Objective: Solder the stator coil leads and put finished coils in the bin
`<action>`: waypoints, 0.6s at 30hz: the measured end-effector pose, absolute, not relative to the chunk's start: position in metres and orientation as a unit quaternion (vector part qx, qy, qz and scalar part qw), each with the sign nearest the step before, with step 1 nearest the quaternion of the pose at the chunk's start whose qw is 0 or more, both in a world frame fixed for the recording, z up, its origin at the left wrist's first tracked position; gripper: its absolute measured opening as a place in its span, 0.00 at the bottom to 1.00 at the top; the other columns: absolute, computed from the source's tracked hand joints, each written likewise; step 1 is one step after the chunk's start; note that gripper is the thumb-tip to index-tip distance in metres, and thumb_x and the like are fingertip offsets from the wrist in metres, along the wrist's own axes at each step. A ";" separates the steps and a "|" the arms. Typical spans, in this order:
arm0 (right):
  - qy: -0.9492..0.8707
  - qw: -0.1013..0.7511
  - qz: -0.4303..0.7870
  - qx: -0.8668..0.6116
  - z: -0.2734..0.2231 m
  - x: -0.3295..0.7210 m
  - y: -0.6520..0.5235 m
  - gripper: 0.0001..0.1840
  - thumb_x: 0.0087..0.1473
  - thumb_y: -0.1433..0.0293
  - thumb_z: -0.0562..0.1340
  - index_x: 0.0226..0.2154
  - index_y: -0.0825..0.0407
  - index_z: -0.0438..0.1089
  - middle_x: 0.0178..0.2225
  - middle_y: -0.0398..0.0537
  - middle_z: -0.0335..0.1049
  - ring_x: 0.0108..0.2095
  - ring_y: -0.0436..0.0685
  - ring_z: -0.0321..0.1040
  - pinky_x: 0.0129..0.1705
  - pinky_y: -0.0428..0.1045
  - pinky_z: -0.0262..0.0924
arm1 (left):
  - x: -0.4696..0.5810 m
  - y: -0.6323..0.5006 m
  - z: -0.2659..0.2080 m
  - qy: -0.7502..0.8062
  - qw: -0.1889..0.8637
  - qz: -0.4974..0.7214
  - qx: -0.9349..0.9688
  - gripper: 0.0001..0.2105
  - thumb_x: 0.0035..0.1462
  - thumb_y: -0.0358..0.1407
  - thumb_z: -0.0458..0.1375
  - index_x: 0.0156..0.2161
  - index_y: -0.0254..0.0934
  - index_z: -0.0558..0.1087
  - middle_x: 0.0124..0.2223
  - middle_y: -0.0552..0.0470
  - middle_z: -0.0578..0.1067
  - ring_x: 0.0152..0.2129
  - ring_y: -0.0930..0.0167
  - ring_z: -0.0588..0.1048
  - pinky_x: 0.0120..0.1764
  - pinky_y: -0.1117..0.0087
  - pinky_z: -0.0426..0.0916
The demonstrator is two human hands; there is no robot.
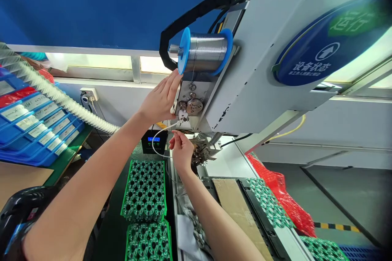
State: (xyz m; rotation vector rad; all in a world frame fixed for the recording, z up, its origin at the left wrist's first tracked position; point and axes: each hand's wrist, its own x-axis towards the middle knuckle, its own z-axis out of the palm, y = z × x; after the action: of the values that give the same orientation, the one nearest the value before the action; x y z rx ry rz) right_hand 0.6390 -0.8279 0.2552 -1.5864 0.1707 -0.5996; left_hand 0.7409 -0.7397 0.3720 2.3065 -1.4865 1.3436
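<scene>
1. Nearest the camera, my bare left forearm [92,175] slants up from the lower corner, with my right forearm [220,220] across from it.
2. My left hand [159,97] is at the edge of the feeder plate [200,88], just below the wire spool [210,51]. Its fingers are stretched out and close together, the thumb set apart lower down; I see nothing held in them.
3. My right hand [181,153] is lower, beside the metal fixture [203,151]. Its fingers are curled narrow, tips drawn together near the white tube [152,143]; I cannot tell whether they pinch anything.
4. The spool sits on its holder at the machine's side, and a thin strand runs down from it to the feed wheel [194,107]. The tube loops from the fitting below that wheel towards my right hand.
5. I judge the step in hand to be tending the wire feed. The next move seems to call for a steady left hand and a fine right-hand touch, without kinking the tube.
6. Green circuit boards [144,189] lie on the dark desk [114,212] below.
</scene>
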 end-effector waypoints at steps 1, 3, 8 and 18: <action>0.074 0.655 -0.262 -0.705 0.252 0.639 -0.829 0.14 0.54 0.64 0.51 0.34 0.54 0.68 0.18 0.38 0.60 0.17 0.47 0.57 0.21 0.43 0.54 | 0.741 -0.740 0.372 -0.486 0.044 0.439 0.754 0.42 0.52 0.54 0.43 0.57 0.20 0.32 0.59 0.28 0.48 0.58 0.55 0.47 0.56 0.58 0.51; 0.072 0.647 -0.257 -0.714 0.246 0.638 -0.830 0.14 0.54 0.64 0.51 0.34 0.54 0.69 0.18 0.39 0.60 0.17 0.47 0.56 0.21 0.43 0.53 | 0.741 -0.740 0.372 -0.486 0.046 0.441 0.753 0.42 0.52 0.54 0.43 0.57 0.20 0.32 0.59 0.28 0.48 0.58 0.55 0.47 0.56 0.58 0.51; 0.076 0.633 -0.246 -0.730 0.233 0.635 -0.830 0.16 0.54 0.64 0.50 0.34 0.54 0.69 0.18 0.39 0.60 0.17 0.47 0.56 0.21 0.43 0.53 | 0.741 -0.740 0.372 -0.488 0.044 0.443 0.751 0.43 0.52 0.54 0.44 0.57 0.20 0.32 0.58 0.28 0.49 0.58 0.55 0.47 0.56 0.57 0.51; 0.080 0.611 -0.216 -0.757 0.205 0.625 -0.835 0.17 0.55 0.63 0.49 0.35 0.54 0.69 0.19 0.39 0.59 0.17 0.48 0.56 0.21 0.43 0.53 | 0.738 -0.740 0.374 -0.474 0.048 0.409 0.778 0.45 0.49 0.52 0.49 0.57 0.23 0.29 0.60 0.30 0.46 0.59 0.57 0.44 0.56 0.57 0.50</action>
State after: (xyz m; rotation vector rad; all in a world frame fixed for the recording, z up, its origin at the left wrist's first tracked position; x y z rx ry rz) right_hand 0.6246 -0.8345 0.2048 -1.7479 0.1855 -0.4986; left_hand 0.7384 -0.7403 0.3736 2.3726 -1.4456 1.2481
